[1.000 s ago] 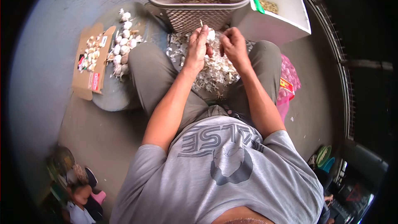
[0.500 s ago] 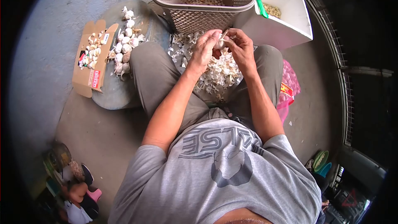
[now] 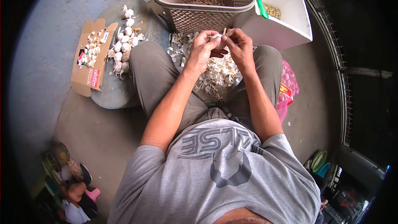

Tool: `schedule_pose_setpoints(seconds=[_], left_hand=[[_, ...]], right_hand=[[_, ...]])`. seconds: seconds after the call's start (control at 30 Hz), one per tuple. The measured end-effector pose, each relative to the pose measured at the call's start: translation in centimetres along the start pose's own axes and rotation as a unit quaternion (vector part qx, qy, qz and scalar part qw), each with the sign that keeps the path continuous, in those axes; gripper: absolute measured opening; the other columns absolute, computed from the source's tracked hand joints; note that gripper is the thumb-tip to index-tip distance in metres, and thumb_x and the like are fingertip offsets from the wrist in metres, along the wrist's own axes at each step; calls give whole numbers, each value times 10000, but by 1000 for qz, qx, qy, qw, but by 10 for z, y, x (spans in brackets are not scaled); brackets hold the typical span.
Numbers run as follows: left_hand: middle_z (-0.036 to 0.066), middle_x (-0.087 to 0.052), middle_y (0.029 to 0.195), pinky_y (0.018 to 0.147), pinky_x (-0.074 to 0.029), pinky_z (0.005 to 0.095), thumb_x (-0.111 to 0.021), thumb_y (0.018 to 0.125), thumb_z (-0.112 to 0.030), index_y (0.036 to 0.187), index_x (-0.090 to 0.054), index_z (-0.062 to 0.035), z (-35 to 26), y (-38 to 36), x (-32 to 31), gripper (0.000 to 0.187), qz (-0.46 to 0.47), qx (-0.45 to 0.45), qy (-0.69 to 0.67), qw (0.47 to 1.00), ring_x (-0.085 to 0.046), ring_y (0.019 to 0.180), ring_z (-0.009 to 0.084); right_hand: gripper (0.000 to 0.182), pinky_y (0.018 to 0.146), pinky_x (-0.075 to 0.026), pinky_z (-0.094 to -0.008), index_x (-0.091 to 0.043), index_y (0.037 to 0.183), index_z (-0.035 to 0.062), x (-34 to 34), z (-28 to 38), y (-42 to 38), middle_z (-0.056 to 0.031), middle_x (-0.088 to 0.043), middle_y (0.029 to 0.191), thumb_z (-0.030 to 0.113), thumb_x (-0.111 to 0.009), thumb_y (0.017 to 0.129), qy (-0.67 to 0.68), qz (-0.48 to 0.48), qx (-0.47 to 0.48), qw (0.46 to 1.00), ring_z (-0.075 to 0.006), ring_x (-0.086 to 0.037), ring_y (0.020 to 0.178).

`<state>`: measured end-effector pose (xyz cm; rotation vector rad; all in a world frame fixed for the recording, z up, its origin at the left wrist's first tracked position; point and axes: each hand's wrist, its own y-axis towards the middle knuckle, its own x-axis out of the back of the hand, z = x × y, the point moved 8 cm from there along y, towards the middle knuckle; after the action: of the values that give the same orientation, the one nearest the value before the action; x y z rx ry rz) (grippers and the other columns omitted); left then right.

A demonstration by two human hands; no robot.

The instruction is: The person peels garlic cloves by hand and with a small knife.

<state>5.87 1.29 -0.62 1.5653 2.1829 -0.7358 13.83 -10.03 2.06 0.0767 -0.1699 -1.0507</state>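
My left hand (image 3: 202,52) is wrapped round the side of a garlic bulb (image 3: 220,45), most of which the fingers hide. On the bulb's other side, my right hand (image 3: 240,46) pinches at its top beside the short stem. Both hands meet at the bulb, above a heap of loose garlic skins (image 3: 219,72) on the floor between the knees. Whole garlic bulbs (image 3: 125,47) lie on a round grey surface (image 3: 110,95) at the left. Next to them, an open cardboard box (image 3: 83,76) holds separated cloves (image 3: 92,52).
A perforated basket (image 3: 199,18) stands ahead, beside a white box (image 3: 269,31) with peeled cloves and a green-handled tool (image 3: 261,6) at its rim. A pink mesh bag (image 3: 290,79) lies by the right knee. Part of another person (image 3: 77,191) shows at the lower left.
My fingers have closed in round the bulb, and its stem now points more upright. The right fingertips have shifted slightly at the top, and less of the bulb shows.
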Motion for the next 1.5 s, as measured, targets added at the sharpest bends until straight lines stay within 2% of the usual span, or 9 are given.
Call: schedule_pose_setpoints(seconds=[0.37,0.53,0.77,0.9,1.03,1.23,1.37,1.43,1.5], left_hand=[[34,-664,862,578,-572,272,-683,985,-368,1057,-580,-70,9,7,5,323,-24,-19,5,1000,-671,693,130],[25,-640,768,464,-529,255,-602,959,-611,980,-627,-65,7,4,-5,548,-31,-19,47,998,-652,577,127],[-11,-569,687,401,-458,234,-649,922,-629,878,-593,-108,13,6,9,526,-106,-6,4,994,-564,498,90],[-40,-528,665,391,-400,224,-595,958,-631,829,-572,-125,10,1,11,522,-152,-18,7,988,-495,481,70],[-35,-526,634,386,-359,237,-510,966,-694,842,-586,-118,21,1,17,594,-159,31,-42,986,-481,476,83],[-16,-451,620,392,-342,255,-533,964,-681,801,-465,-132,3,7,48,577,-228,22,-185,956,-470,480,105],[3,-469,626,384,-318,262,-617,925,-667,860,-537,-86,-11,8,45,590,-197,-8,-116,973,-467,466,114],[-2,-477,630,377,-314,255,-645,921,-640,906,-569,-60,-7,10,44,585,-196,8,-106,975,-465,461,111],[-5,-502,669,373,-311,240,-651,919,-633,934,-581,-60,-2,11,39,578,-178,34,-104,978,-466,469,97]], right_hand=[[119,644,-439,-253,-616,949,-13,-6,-10,-7,-2,-613,807,95,-654,982,51,28,-48,997,-69,-518,735],[139,647,-443,-249,-630,957,-12,-10,-11,-6,7,-620,826,119,-663,990,154,14,-95,983,-65,-522,742],[153,614,-441,-288,-597,930,-3,-14,-28,-7,-2,-585,779,126,-663,978,-10,-8,-42,999,-77,-500,718],[164,531,-459,-268,-576,924,-4,-31,-20,-17,-22,-601,755,129,-629,1005,159,-7,-127,979,-86,-573,630],[149,505,-494,-275,-557,924,-8,-37,-21,-21,-50,-618,749,102,-608,1011,175,-1,-139,975,-108,-618,609],[129,730,-492,-383,-537,870,-35,-31,22,-29,-138,-597,810,6,-655,903,-216,66,-16,974,-245,-651,825],[125,744,-484,-290,-652,987,-13,-16,28,-21,-80,-643,974,-45,-673,868,-244,81,47,965,-155,-588,854],[106,682,-481,-307,-669,962,-32,5,30,-9,-118,-652,917,-7,-677,859,-201,52,6,978,-163,-598,760],[125,622,-464,-293,-662,904,-41,31,26,11,-68,-610,693,74,-713,905,-155,22,-63,986,-73,-532,692]])
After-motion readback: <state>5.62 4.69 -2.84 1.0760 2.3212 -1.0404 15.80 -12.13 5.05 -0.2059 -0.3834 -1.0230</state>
